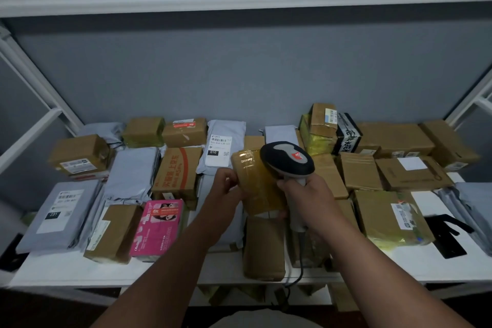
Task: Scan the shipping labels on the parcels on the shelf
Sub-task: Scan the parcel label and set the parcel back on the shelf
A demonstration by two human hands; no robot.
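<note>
**A:** Brown cardboard wrapped in glossy clear tape: that is the parcel (257,181) held up in the middle of the view, above the front row of the white shelf (66,269). Around it on the shelf lie many more boxes and grey mailer bags.

**B:** Who holds it, and how?

**A:** The left hand (226,189) grips its left edge, fingers curled round the side. The right hand (306,197) is wrapped round the handle of a grey and black barcode scanner (286,161), whose cord hangs down past the shelf front.

**B:** Where does the scanner sit against the parcel?

**A:** Its head is just beside the parcel's upper right corner, overlapping it from this angle. The parcel's long axis runs tilted from upper left, farther away, to lower right, nearer the person. The face turned up shows only tape. A white patch shows at its lower end, perhaps a label edge; I cannot tell.

**B:** So the next move?

**A:** Likely the left hand must turn the parcel until its label faces the scanner's window. A grey mailer marked 010 (219,149) lies just behind, label up.
</note>
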